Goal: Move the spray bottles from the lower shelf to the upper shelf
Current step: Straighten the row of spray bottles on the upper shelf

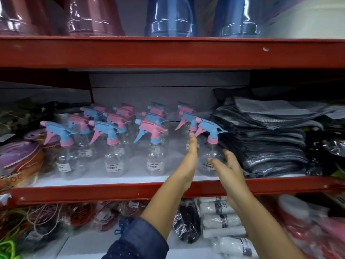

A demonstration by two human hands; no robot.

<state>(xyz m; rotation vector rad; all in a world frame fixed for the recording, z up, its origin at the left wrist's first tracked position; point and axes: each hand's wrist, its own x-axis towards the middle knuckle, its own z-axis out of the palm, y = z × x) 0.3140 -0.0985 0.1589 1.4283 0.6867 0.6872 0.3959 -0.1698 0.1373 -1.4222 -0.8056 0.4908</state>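
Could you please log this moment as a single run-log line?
phase: reaching | left hand: open, beside rightmost front spray bottle | right hand: open, on its other side | bottle: not gripped yet | location: lower shelf

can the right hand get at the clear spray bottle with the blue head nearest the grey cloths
Probably yes. The open right hand is already beside the clear plastic spray bottle with the blue trigger head, and nothing sits between them; the folded grey cloth stack only crowds its far side.

Both hands open, left hand (190, 156) and right hand (230, 168) flanking rightmost spray bottle (211, 146), red shelf (112, 191)
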